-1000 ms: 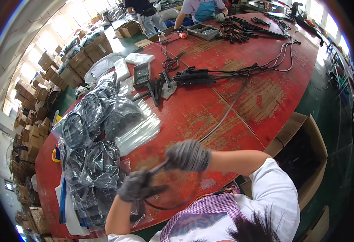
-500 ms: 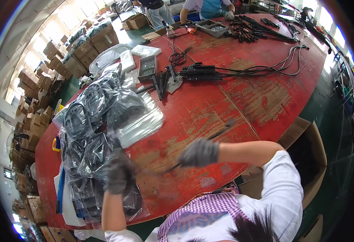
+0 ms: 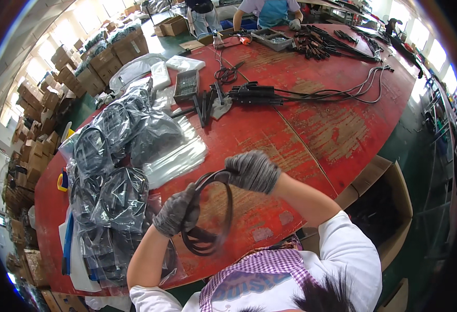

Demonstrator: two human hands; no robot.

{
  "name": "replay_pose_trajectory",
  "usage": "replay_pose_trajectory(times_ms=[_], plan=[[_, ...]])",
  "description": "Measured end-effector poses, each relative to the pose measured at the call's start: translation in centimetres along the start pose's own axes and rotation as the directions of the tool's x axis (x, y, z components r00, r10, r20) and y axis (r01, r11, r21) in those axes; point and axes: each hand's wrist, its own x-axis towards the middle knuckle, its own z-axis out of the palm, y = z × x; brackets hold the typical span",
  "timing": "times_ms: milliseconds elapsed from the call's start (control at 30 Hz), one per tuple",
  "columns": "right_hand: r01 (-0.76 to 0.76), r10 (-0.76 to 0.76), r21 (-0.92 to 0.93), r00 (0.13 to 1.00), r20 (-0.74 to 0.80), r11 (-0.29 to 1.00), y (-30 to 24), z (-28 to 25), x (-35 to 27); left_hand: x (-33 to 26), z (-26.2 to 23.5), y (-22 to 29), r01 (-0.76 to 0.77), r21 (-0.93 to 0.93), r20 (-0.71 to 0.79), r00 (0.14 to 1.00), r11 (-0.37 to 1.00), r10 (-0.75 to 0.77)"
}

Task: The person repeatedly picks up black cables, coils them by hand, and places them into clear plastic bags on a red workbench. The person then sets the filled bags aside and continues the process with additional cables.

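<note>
A black cable (image 3: 230, 208) is looped into a coil between my two hands, above the near part of the red table (image 3: 312, 203). My left hand (image 3: 178, 212), in a grey knit glove, grips the coil's left side. Gloved the same way, my right hand (image 3: 253, 171) closes on the top right of the loop. Left of the coil lies a heap of clear plastic bags (image 3: 119, 200) with coiled black cables inside. Just beyond my hands rests a stack of flat clear bags (image 3: 179, 156).
Farther off are a tray of small parts (image 3: 187, 86), scissors (image 3: 229, 74) and a bundle of black-handled cables (image 3: 257, 94). An open cardboard box (image 3: 403, 208) stands at the table's right edge. Across the table, a person in a blue apron (image 3: 273, 13) works beside another tray (image 3: 271, 39).
The cable, stretched loosely between my hands before, is now wound into a loop. My right hand has moved up, and my left hand has come off the bagged heap toward the right.
</note>
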Motion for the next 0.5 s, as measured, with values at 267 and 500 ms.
replay_pose_trajectory(times_ms=[267,500], plan=[[0.127,-0.133,-0.047,0.975,-0.176,0.991,1.1,0.0,1.5,-0.9,-1.2,1.5,-0.074,0.076,0.05,0.996,0.994,0.07],[-0.472,0.062,0.735,0.821,0.568,-0.488,2.5,9.6,-2.7,0.7,3.0,-0.8,-0.379,0.526,-0.033,0.885,0.761,0.464]])
